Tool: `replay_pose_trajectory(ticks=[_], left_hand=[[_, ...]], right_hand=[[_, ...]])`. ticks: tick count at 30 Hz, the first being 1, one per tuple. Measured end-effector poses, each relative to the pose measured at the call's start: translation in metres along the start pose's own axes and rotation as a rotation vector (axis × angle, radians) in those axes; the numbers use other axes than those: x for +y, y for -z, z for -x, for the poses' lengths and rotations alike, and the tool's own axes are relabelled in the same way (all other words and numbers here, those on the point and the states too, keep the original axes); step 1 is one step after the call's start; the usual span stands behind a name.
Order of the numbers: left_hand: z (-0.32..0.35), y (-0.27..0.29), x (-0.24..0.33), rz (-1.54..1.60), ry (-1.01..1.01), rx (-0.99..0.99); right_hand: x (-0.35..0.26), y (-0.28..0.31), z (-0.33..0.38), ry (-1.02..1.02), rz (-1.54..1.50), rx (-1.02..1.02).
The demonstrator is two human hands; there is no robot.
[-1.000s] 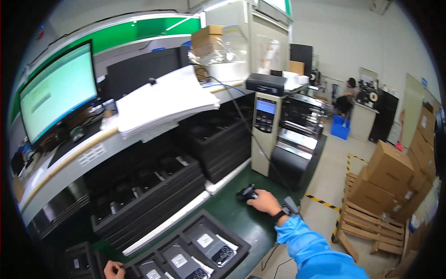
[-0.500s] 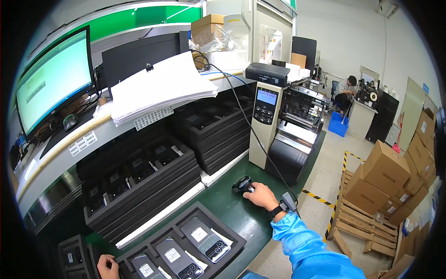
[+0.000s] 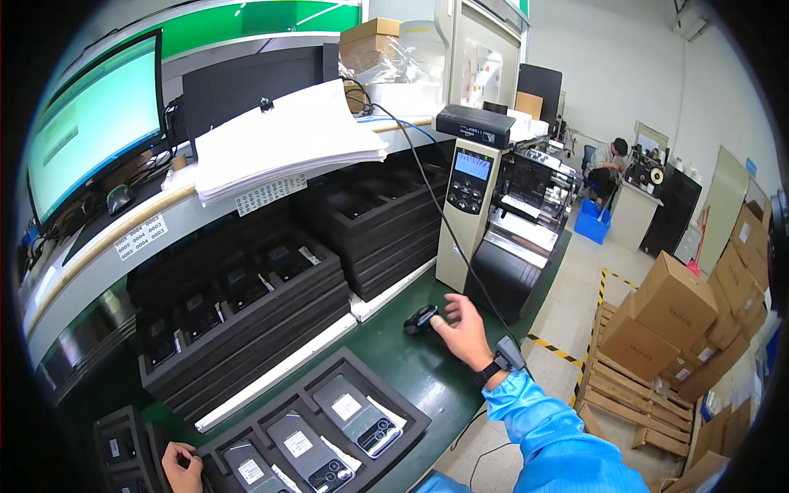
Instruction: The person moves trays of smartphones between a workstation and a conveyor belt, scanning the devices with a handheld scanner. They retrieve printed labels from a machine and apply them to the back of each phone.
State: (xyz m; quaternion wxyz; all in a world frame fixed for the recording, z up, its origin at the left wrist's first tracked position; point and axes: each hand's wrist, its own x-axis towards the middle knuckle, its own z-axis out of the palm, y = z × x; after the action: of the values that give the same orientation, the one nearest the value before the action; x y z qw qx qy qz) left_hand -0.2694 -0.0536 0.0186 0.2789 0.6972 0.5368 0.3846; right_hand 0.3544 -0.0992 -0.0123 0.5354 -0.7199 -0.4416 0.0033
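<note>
My right hand (image 3: 465,333) is open above the green table, its fingers apart. Just left of its thumb lies a black handheld scanner (image 3: 421,319) on the tabletop. At the lower left, my left hand (image 3: 182,467) is curled closed beside the left end of a black foam tray (image 3: 362,355); whatever its fingers hold is hidden. Smartphones with white labels lie back side up in the tray: one at the right (image 3: 357,411), one in the middle (image 3: 308,448), one at the left (image 3: 246,467). White slips lie beside them.
Stacked black foam trays (image 3: 246,329) holding devices stand behind, under a shelf with a monitor (image 3: 99,131) and papers (image 3: 288,148). A label printer (image 3: 501,222) stands at the table's back right. Cartons on a pallet (image 3: 641,403) are right; a person (image 3: 606,168) sits farther back.
My right hand has let go of the scanner, its fingers lifting and spreading. The scanner now lies on the table. My left hand stays by the tray's end. The view has shifted slightly.
</note>
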Motion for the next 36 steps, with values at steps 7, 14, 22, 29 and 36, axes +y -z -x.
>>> replay_pose_trajectory(ticks=[7, 14, 22, 29, 36], left_hand=[[-0.007, -0.011, -0.007, 0.217, 0.088, 0.109], [-0.007, -0.011, -0.01, 0.188, -0.004, 0.144], [-0.006, -0.014, -0.01, 0.239, 0.013, 0.196], [-0.006, -0.012, -0.006, 0.228, 0.05, 0.182], [-0.006, -0.014, -0.004, 0.248, 0.042, 0.189]], right_hand=[[-0.009, 0.065, -0.096, -0.198, -0.818, 0.259], [-0.023, 0.083, -0.134, -0.355, -1.014, 0.352], [-0.021, 0.073, -0.142, -0.389, -1.055, 0.371], [-0.029, 0.061, -0.147, -0.387, -0.967, 0.382], [-0.033, 0.051, -0.152, -0.362, -0.849, 0.401]])
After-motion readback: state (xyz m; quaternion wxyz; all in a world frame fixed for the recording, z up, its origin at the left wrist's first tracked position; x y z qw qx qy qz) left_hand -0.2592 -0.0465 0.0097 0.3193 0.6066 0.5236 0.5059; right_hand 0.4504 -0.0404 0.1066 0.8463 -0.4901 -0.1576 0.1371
